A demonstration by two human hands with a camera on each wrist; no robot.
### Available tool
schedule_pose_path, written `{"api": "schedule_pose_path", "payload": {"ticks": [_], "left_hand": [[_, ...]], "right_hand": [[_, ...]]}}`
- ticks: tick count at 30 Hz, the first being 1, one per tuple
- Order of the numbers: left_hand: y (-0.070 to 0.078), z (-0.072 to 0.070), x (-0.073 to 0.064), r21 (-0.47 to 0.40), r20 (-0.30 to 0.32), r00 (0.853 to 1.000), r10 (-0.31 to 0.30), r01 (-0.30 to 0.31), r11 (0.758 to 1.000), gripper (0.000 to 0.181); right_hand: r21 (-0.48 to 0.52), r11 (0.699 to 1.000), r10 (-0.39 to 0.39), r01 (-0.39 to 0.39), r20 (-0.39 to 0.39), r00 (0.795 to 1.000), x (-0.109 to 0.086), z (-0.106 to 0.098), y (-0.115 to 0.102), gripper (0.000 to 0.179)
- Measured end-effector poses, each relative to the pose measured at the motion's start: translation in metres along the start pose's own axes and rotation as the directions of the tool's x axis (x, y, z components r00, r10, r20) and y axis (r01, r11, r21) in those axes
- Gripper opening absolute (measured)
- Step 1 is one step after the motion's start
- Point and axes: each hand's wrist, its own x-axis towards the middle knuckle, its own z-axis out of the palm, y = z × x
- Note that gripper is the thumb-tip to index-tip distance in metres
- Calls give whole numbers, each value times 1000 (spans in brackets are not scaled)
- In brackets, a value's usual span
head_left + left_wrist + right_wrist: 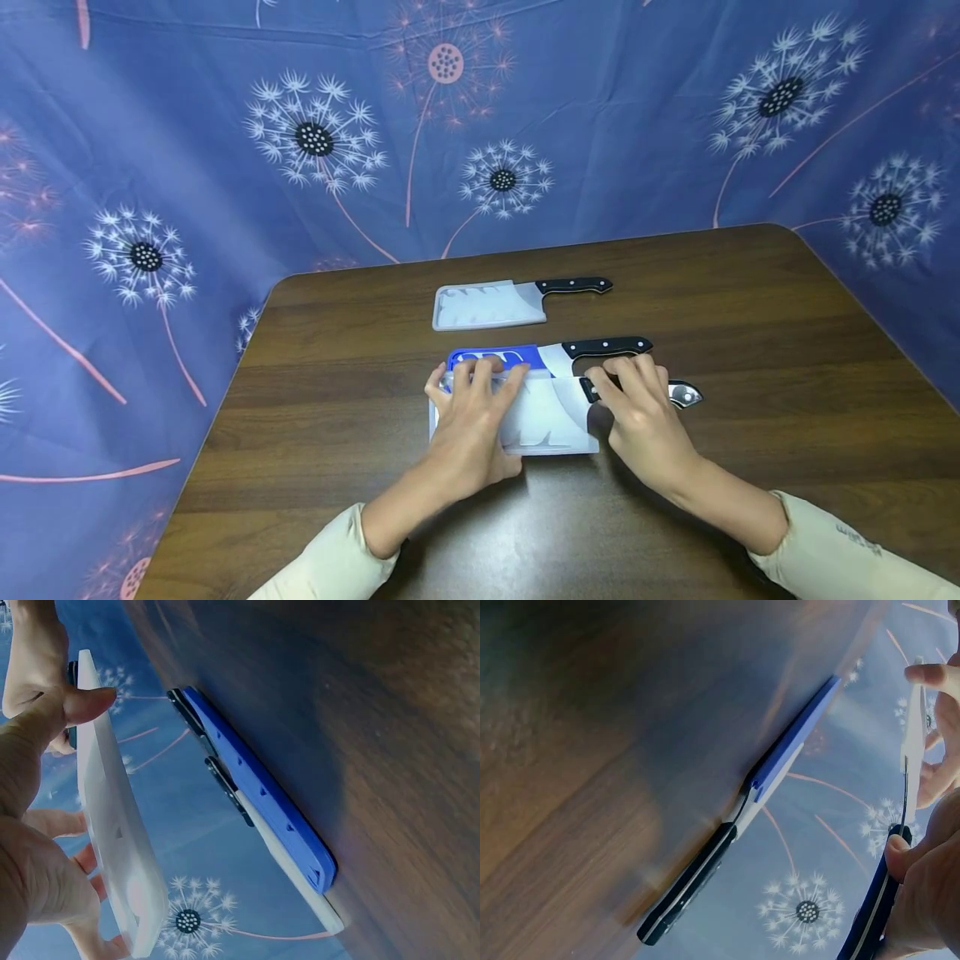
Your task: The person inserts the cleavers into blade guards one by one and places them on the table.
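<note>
A cleaver in a translucent white blade sheath [551,417] is held up above the table between both hands. My left hand [468,429] grips the sheath, thumb on its near edge and fingers over its far edge. With its fingers curled round the black handle [875,904], my right hand [647,425] holds the other end; the handle's silver butt [686,394] sticks out past it. Just beyond, a second knife in a blue sheath [262,795] lies on the table, its black handle [609,346] pointing right. The held sheath partly hides it in the head view.
Farther back lies another cleaver in a white sheath [480,307], its black handle [576,286] also to the right. All lie on a brown wooden table [795,350]. A blue dandelion-print cloth [600,108] hangs behind the table's far edge.
</note>
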Motion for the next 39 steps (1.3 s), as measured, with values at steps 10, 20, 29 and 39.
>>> {"api": "schedule_pose_path", "payload": {"ticks": [10, 20, 29, 39], "left_hand": [[0, 3, -3, -26, 75, 996, -38, 40, 999, 108], [2, 10, -8, -32, 181, 980, -85, 92, 995, 110], [8, 12, -12, 3, 284, 948, -141, 147, 989, 115], [13, 18, -18, -3, 406, 896, -177, 195, 981, 113]], "right_hand": [[-13, 1000, -15, 16, 26, 1000, -2, 3, 1, 48], [-82, 996, -21, 33, 143, 990, -9, 3, 3, 49], [-118, 993, 37, -1, 299, 954, -13, 2, 0, 47], [-151, 988, 104, -32, 501, 859, -18, 2, -8, 40]]}}
